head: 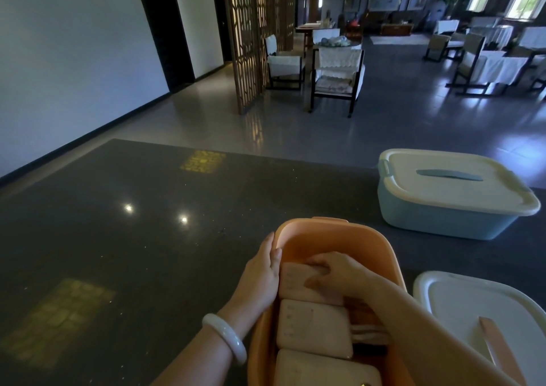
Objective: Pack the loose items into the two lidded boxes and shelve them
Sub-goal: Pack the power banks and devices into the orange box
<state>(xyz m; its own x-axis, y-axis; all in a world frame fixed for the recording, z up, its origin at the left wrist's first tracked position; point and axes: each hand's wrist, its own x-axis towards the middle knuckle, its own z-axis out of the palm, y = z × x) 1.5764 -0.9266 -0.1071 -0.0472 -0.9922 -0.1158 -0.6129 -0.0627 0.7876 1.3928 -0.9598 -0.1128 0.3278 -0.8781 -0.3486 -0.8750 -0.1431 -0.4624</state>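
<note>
Orange box (373,239), far pack (293,286) beneath right fingers (321,268)

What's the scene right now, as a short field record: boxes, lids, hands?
orange box: open, on the counter, three flat packs in a row inside
loose lid: white, lying right of orange box
blue box: closed, far right
left hand: grips orange box's left rim
right hand: inside, holds the far pack
</note>
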